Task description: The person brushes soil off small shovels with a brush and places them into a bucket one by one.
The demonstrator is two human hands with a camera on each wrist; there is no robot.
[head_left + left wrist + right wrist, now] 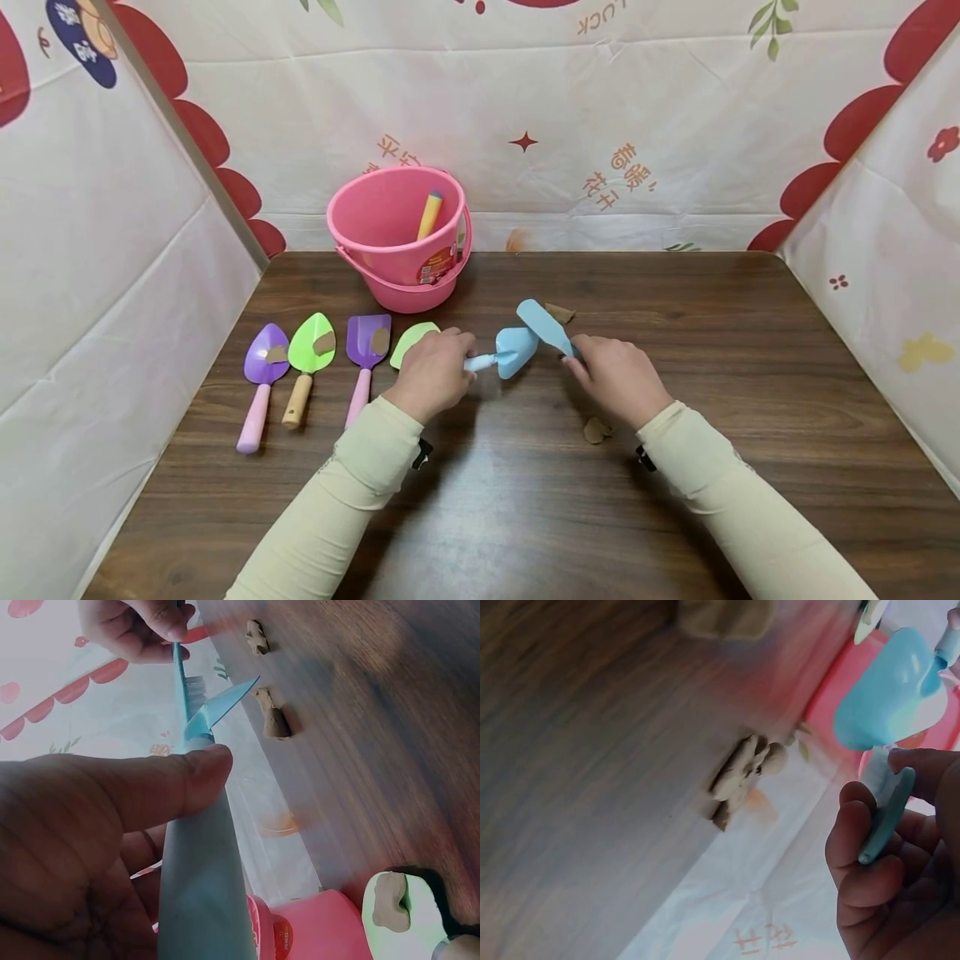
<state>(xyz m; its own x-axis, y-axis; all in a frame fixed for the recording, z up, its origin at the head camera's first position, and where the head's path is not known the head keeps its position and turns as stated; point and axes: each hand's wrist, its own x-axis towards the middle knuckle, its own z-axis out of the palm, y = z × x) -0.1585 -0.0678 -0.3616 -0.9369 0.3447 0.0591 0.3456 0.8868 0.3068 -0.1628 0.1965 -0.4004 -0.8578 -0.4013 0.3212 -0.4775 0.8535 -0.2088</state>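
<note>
Left grip (pixel 438 375) curled round the blue shovel (pixel 516 352), right grip (pixel 621 379) pinching the blue brush (pixel 543 326), tools close together above the counter (pixel 750 350), toward its far edge! Too hard a stroke could twist the shovel, or flick the nearby brown scrap (pixel 561 314) over that edge.

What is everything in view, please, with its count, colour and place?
Bucket: 1, pink, back left.
Stick: 1, yellow, blue-tipped, in bucket.
Purple shovels: 2, purple with pink handles, left.
Green shovel: 1, bright green, between purple shovels.
Pale shovel: 1, light green, partly hidden, centre left.
Blue shovel: 1, blue, centre.
Brush: 1, blue, by blue shovel.
Table: 1, brown, below.
Scraps: 6 visible, brown, four on shovels, two on table.
Cloth: count unclear, patterned white, back and sides.
Wrist devices: 2, black, by sleeves.
Sleeves: 2, pale, foreground.
Left hand: 1, bare, holding blue shovel.
Right hand: 1, bare, holding brush.
</note>
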